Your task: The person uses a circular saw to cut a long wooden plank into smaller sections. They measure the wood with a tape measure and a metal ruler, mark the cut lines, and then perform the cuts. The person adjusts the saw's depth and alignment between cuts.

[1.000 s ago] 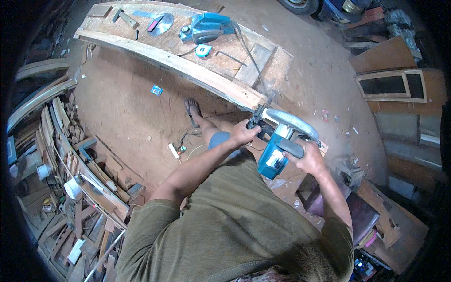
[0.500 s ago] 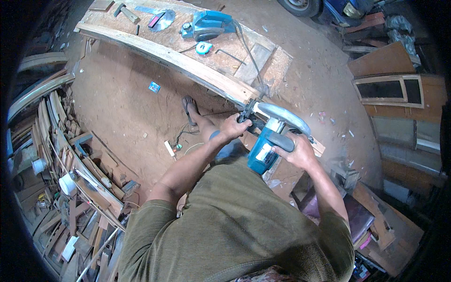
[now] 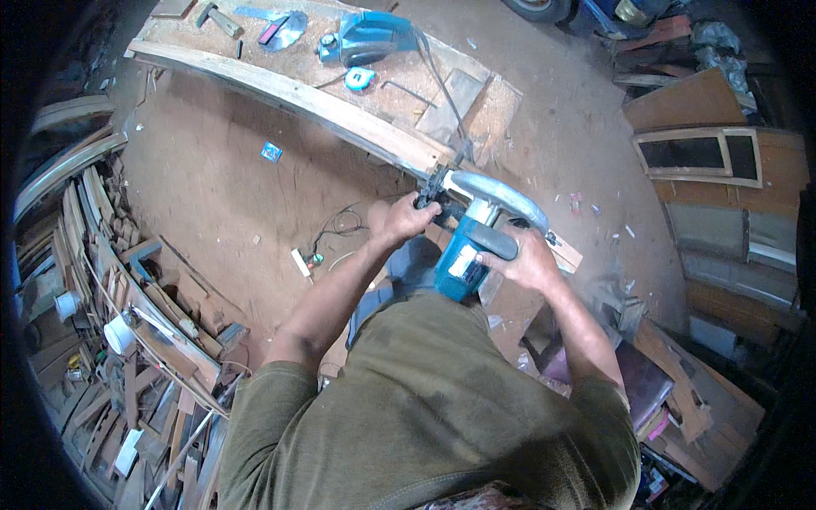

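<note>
A teal circular saw (image 3: 461, 259) with a silver blade guard rests at the near end of a long pale board (image 3: 289, 95), which runs along the front of a sawdust-covered bench. My left hand (image 3: 406, 218) is closed on the saw's black front handle. My right hand (image 3: 529, 259) grips the grey-black rear handle. The blade is hidden under the guard. Beyond, on the bench, lie a teal planer (image 3: 374, 38), a tape measure (image 3: 359, 78), a hammer (image 3: 225, 24), a silver disc (image 3: 287, 34) and a hex key (image 3: 408, 89).
Piles of offcuts (image 3: 119, 272) with white cylinders (image 3: 119, 336) fill the left. Cables (image 3: 336, 223) and a white power strip (image 3: 302, 263) lie on the dirt floor. Framed panels (image 3: 697, 157) lean at the right; a purple seat (image 3: 620, 365) is below them. A vehicle wheel (image 3: 531, 8) shows at the top.
The saw and both hands have moved left and away from me along the board. My sandalled foot has dropped out of sight. The whole view has shifted slightly.
</note>
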A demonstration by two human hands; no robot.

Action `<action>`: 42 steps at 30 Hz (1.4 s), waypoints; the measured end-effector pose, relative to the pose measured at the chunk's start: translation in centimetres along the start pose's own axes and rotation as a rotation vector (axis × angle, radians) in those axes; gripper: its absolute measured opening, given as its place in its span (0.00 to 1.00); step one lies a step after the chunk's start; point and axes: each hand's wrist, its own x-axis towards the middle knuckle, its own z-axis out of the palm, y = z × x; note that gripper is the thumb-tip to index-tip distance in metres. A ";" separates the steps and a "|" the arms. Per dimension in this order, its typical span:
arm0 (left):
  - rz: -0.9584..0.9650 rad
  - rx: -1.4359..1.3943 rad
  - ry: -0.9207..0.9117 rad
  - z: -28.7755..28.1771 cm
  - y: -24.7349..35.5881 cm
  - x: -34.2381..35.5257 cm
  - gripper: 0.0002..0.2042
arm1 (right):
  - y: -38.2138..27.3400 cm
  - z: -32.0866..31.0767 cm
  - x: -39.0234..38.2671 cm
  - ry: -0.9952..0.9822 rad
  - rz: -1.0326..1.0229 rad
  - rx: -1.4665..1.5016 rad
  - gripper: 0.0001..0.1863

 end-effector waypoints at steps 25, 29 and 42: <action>0.301 -0.051 0.316 7.3 2.8 -4.7 0.22 | 7.2 -2.1 -7.9 0.205 -0.127 0.180 0.26; 0.363 -0.095 0.194 15.2 9.0 -9.1 0.21 | 12.1 -6.6 -15.8 0.283 -0.058 0.271 0.22; 0.322 0.170 -0.242 38.6 13.5 -9.0 0.32 | 29.3 -7.8 -32.7 0.517 0.182 0.558 0.19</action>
